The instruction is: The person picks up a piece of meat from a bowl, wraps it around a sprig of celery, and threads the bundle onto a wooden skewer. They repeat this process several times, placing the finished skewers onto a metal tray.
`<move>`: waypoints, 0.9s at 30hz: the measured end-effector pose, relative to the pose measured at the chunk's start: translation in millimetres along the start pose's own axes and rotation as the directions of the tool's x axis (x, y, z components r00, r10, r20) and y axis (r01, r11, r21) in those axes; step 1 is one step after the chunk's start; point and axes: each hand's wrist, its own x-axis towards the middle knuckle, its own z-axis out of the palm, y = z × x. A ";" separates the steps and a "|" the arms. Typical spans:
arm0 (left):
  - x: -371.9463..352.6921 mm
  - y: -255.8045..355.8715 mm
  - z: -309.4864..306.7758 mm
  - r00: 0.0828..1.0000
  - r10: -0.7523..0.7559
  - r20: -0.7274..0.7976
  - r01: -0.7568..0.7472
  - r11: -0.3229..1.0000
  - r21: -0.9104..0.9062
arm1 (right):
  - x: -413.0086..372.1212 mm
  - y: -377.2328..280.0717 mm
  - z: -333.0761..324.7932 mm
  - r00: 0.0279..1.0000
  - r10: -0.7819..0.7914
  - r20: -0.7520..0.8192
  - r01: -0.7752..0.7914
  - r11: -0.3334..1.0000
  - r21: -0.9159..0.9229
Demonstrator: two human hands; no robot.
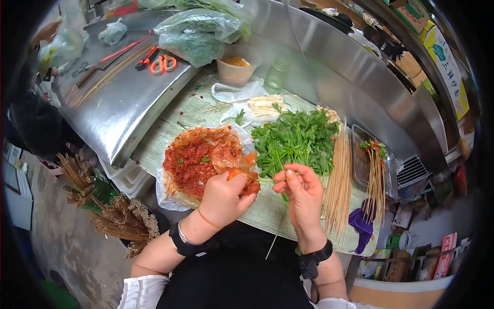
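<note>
"Now, where's that green stem [266, 180] lying?"
"It's stretching between the right hand [302, 198], which is pinching it, and the left hand [224, 198], which is gripping something red [252, 186] beside the red mixture [193, 164]!"

2 hands show, 1 left hand [226, 196] and 1 right hand [302, 198], with 1 green stem [266, 179] between them and 2 black wristbands [185, 242]. The table bears 1 mass of red mixture [193, 165], 1 heap of leafy greens [296, 136], 1 plastic tub [234, 75], 1 glass jar [278, 75], 1 clear tray [361, 167] and 1 purple cloth [362, 230]. Bare skewers [338, 185] make 1 bundle, too dense to count singly. Orange-handled scissors [163, 65] number 1 pair; brown stick bundles [126, 221], at least 2.
</note>
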 end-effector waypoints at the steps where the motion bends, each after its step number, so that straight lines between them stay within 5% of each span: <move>1: -0.9 -2.7 1.3 1.000 -0.001 -0.008 0.001 1.000 0.007 | -2.3 6.0 1.6 1.000 -0.006 -0.024 0.007 0.999 0.045; 3: -4.0 -7.8 5.8 0.914 -0.379 0.149 0.399 0.762 -0.511 | -4.4 19.7 4.5 0.999 0.005 -0.032 -0.001 0.993 0.116; 4: -4.4 -8.4 6.6 0.914 -0.378 0.145 0.397 0.764 -0.509 | -5.8 25.0 6.6 0.998 0.022 -0.053 -0.011 0.983 0.185; 6: -3.7 -8.8 7.7 0.787 -0.487 0.380 0.476 0.087 -0.875 | -6.5 29.8 10.9 0.999 0.020 -0.049 -0.009 0.977 0.214; 7: -2.8 -8.4 5.2 0.778 -0.487 0.397 0.458 0.007 -0.889 | -6.3 31.3 11.2 0.999 -0.012 -0.046 0.019 0.988 0.153; 12: -1.5 -11.0 -0.2 0.797 -0.508 0.327 0.488 0.221 -0.844 | -1.3 21.1 5.5 0.998 0.011 0.064 -0.012 1.000 0.012; 14: 0.3 -13.8 -3.6 0.789 -0.523 0.322 0.507 0.258 -0.823 | 9.5 13.2 -12.2 0.925 -0.345 0.161 0.379 0.800 -0.465; 15: 0.9 -15.0 -5.0 0.803 -0.509 0.311 0.510 0.315 -0.800 | 8.9 -2.5 -12.6 0.928 -0.330 0.173 0.364 0.704 -0.610; 18: -0.2 -14.4 -3.0 0.809 -0.483 0.335 0.535 0.368 -0.761 | 6.3 -17.6 -2.1 0.916 -0.159 0.369 0.386 0.598 -0.702; 22: -2.0 -7.5 -2.5 0.875 -0.415 0.249 0.468 0.597 -0.651 | 10.9 -6.3 -1.4 0.848 -0.086 0.523 0.497 0.472 -0.728; 27: -3.9 -4.0 -8.7 0.923 -0.362 0.135 0.373 0.747 -0.551 | 7.0 0.7 3.3 0.886 -0.034 0.462 0.404 0.545 -0.735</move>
